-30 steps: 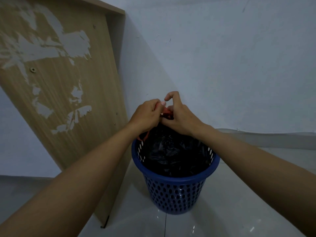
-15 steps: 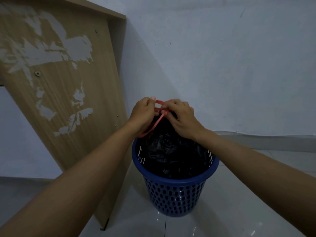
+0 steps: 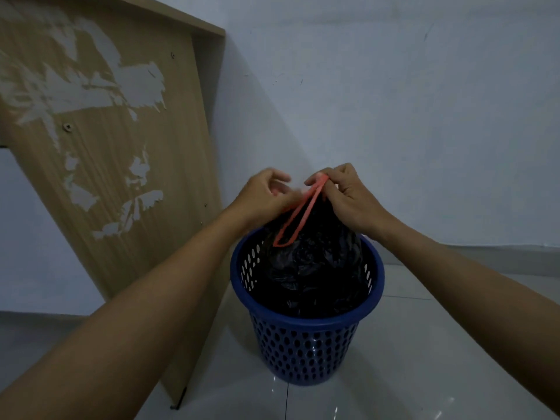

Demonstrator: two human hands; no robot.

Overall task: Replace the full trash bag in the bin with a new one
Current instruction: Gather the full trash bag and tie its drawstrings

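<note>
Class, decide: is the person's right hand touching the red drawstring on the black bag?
Touching. The head view shows the right hand pinching the top of the red drawstring loop, with no gap between them.

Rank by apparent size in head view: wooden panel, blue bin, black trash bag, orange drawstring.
1. wooden panel, cropped by the frame
2. blue bin
3. black trash bag, visible part only; the rest is hidden in the bin
4. orange drawstring

Both forearms (image 3: pixel 169 298) are bare along their whole visible length, out to the edge of the view. The left hand (image 3: pixel 263 195) and right hand (image 3: pixel 348 198) are bare too. The nails that show are short and plain.
</note>
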